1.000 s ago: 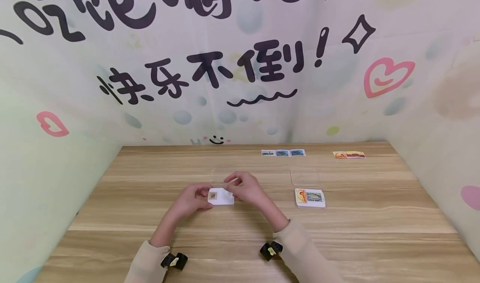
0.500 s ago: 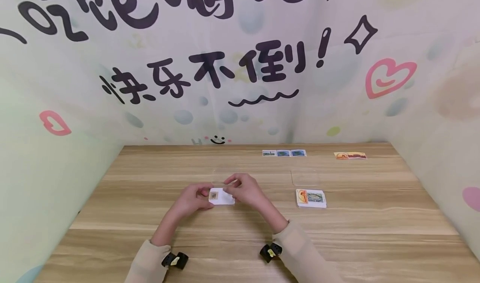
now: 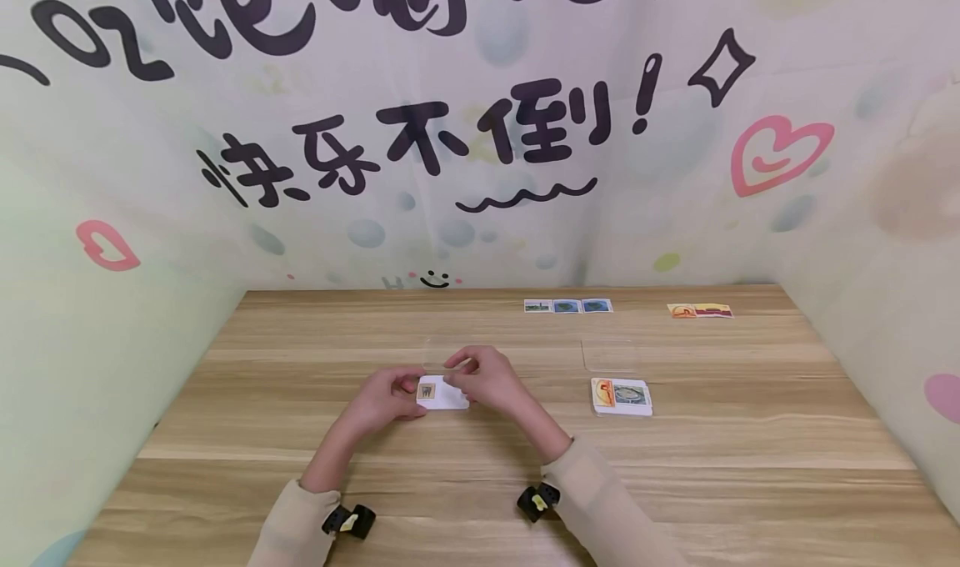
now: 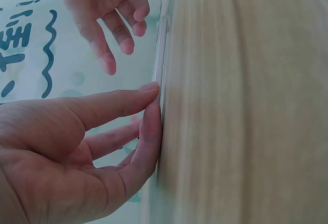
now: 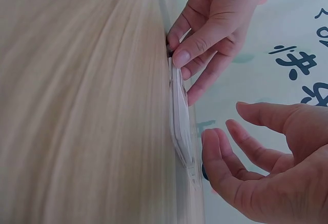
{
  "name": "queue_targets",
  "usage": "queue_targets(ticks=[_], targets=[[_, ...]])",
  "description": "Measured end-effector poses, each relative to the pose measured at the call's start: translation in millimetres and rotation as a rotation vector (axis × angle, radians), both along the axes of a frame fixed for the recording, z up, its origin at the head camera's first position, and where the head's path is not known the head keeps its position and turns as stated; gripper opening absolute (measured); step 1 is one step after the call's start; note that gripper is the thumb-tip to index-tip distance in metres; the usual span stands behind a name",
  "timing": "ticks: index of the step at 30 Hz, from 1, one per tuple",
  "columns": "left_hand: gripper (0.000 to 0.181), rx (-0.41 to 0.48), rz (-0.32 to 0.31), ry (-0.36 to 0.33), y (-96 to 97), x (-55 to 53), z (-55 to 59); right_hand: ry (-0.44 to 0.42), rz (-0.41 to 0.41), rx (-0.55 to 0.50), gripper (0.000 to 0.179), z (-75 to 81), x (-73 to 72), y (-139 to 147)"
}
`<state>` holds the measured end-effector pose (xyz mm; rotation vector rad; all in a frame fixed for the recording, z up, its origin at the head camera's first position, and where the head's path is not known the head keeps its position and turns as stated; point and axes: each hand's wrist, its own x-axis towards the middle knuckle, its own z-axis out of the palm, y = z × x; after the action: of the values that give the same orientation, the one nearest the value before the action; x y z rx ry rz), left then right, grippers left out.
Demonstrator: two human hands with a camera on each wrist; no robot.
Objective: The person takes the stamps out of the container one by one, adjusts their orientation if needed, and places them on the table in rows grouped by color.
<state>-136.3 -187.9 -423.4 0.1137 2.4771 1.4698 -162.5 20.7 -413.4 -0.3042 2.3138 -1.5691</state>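
- Big black "快乐不倒!" [image 3: 430,150] on the wall cloth [image 3: 652,208], up above the back of the table [image 3: 675,484]
- Higher over the table, bigger black letters [image 3: 277,45] on the cloth, starting "吃饱", tops cut off
- A pale "H" [image 3: 392,283] just over the table's back edge, next to a smiley face [image 3: 435,283]
- Stamps [image 3: 567,306] and white card [image 3: 448,398] on the table: any writing too small to read

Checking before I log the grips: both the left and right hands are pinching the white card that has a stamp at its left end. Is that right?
Not quite: only the left hand pinches the white card. The right wrist view shows the right hand with its fingers apart from the card. The stamp is at the left end, as you say.
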Motion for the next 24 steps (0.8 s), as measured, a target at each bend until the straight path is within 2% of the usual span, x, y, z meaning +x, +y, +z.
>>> queue_targets(ticks=[17,24], targets=[[0.054,0.016,-0.015,-0.008,-0.1,0.0,0.0,-0.036,0.011,-0.001,0.019,3.3,-1.8,-10.5],[0.053,0.021,-0.024,-0.002,-0.9,-0.7,0.6,-0.033,0.022,-0.015,0.02,-1.4,-4.5,-14.3]])
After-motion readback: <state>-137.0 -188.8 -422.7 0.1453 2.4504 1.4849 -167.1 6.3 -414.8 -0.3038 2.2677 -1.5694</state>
